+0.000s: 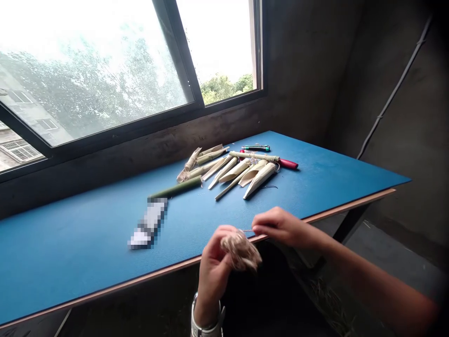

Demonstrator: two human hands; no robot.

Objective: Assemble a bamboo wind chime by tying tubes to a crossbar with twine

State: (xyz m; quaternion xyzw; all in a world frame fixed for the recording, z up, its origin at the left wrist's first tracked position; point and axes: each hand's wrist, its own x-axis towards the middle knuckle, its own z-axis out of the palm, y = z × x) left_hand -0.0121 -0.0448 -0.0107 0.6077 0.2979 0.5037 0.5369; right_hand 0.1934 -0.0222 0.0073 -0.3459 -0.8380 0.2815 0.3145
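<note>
My left hand, with a watch on the wrist, is closed around a bundle of tan, dry fibres just in front of the table's near edge. The bundle looks loose and frayed, and motion blurs it a little. To its right, my right hand pinches a thin strand that runs from the top of the bundle. The fingertips of my right hand hide the strand's far end.
On the blue table lie several pale cut bamboo-like pieces and a green stalk. Behind them are a red-handled tool and a green-black utility knife. A pixelated white object lies left of centre. A window stands behind.
</note>
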